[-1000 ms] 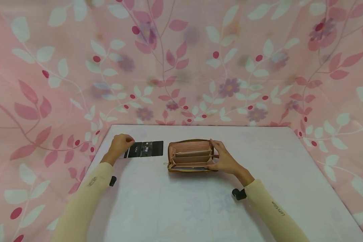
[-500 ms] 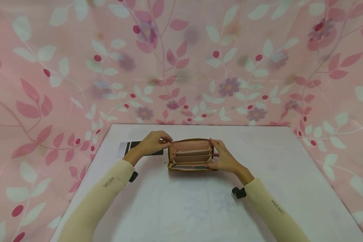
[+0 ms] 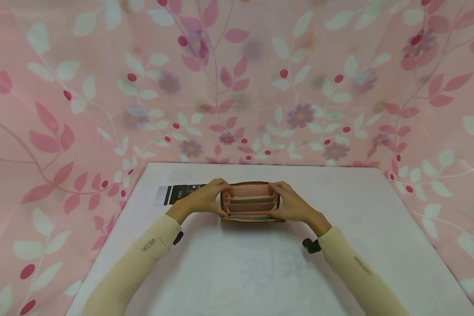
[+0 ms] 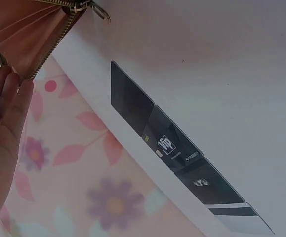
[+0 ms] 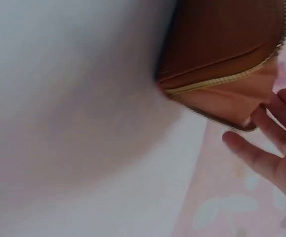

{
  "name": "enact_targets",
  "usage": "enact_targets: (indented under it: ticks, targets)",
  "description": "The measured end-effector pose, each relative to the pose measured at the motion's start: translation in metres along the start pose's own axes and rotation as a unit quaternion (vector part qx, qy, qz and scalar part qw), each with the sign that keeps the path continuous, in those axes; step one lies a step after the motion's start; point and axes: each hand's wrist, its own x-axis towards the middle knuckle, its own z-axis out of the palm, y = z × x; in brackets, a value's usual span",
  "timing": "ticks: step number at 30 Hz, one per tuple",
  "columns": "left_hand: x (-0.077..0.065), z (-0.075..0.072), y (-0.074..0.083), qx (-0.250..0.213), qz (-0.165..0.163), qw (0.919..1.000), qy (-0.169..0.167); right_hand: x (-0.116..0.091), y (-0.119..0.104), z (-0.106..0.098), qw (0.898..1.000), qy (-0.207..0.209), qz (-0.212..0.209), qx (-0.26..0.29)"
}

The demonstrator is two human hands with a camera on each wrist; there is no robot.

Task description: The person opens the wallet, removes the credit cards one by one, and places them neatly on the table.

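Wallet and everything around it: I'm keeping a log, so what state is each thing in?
Wallet: unzipped, spread open
Zip: undone
Row of cards: lying flat, outside the wallet
Flat inserts: tucked at the wallet's front, too small to identify
Left grip: holds the wallet's left end
Right grip: holds the wallet's right end

White table (image 3: 237,267): four cards (image 4: 178,154) in a row, left side; wallet (image 3: 250,206) resting or just above, unclear.
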Motion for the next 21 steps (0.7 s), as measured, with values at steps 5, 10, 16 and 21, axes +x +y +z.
enact_targets:
  ticks: [5,10,16,21]
  targets:
    - [0.000,-0.001,0.001,0.007,-0.002,1.0000,0.000,0.018,-0.022,-0.004,0.999,-0.017,-0.033,-0.033]
    - [-0.002,0.000,0.001,0.005,-0.007,1.0000,-0.004,0.041,-0.040,0.005,0.996,-0.030,-0.075,-0.041]
    - [-0.002,0.000,0.003,0.010,-0.002,0.9999,-0.003,0.066,-0.052,0.018,0.990,-0.080,-0.113,-0.027]
    - [-0.003,-0.002,0.001,0.023,-0.007,0.9996,-0.015,0.081,-0.057,0.026,0.985,-0.115,-0.115,-0.060]
